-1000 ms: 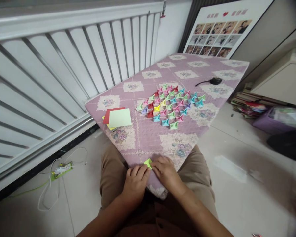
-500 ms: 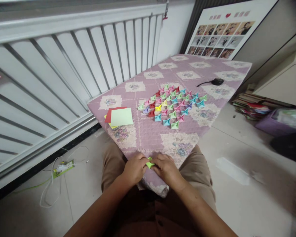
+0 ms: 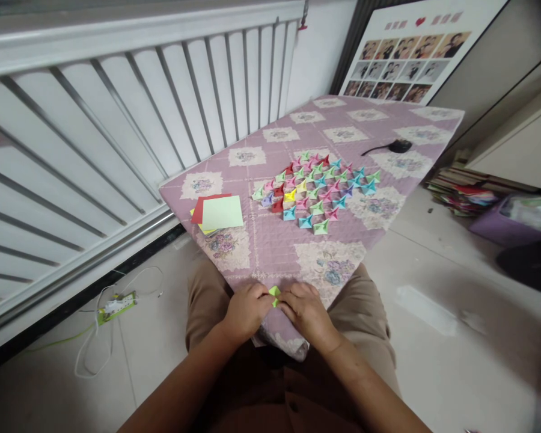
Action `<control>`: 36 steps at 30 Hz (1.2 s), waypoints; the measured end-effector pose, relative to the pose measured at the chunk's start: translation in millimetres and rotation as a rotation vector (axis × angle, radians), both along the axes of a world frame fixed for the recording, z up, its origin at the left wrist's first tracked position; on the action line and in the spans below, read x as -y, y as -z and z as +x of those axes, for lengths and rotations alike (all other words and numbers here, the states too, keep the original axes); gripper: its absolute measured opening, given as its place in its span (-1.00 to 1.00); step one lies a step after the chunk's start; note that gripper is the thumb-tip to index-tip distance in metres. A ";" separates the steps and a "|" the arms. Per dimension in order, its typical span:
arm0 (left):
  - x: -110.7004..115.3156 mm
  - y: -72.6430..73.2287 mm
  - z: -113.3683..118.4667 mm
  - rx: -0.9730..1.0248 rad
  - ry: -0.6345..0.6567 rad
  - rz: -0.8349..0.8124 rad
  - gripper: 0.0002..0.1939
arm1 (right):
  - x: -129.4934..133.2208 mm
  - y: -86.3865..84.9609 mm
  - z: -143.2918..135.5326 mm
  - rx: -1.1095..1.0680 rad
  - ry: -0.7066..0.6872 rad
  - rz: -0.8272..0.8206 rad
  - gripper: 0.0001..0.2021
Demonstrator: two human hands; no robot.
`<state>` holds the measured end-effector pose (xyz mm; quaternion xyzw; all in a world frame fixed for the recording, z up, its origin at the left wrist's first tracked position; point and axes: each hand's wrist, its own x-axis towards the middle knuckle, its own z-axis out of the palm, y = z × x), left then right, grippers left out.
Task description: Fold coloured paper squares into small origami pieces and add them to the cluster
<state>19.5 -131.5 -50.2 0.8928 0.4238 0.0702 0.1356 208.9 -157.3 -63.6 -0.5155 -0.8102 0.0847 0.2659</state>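
A small yellow-green folded paper (image 3: 275,293) lies between my hands at the near corner of the cloth-covered table (image 3: 270,252). My left hand (image 3: 249,308) pinches its left side with bent fingers. From the right, my right hand (image 3: 305,308) grips the other side, and its fingertips hide part of the paper. Farther up the table stand rows of folded paper pieces (image 3: 317,192) in green, pink, red, blue and yellow. A stack of flat paper sheets (image 3: 222,213), pale green on top with red and yellow beneath, rests at the left edge.
A black object with a cord (image 3: 400,146) sits at the table's far right. The white radiator (image 3: 171,90) runs along the left side. On the floor at the left is a power strip (image 3: 118,305) with cables. A purple bin (image 3: 505,224) stands at the right.
My hands have drawn slightly closer together around the yellow-green paper, and less of it shows between the fingers. The view has shifted slightly.
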 end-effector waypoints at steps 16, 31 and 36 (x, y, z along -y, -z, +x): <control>0.6 16.9 -1.5 0.035 -0.002 0.205 -0.81 | 3.3 1.9 -6.4 0.027 0.041 0.018 -0.91; -5.1 18.1 -5.3 0.012 0.041 0.199 -0.80 | 6.5 -3.3 -15.1 0.132 0.028 0.076 -0.86; -6.4 14.2 -4.4 0.065 0.057 0.177 -0.82 | 8.0 -0.6 -15.8 0.078 0.050 0.073 -0.88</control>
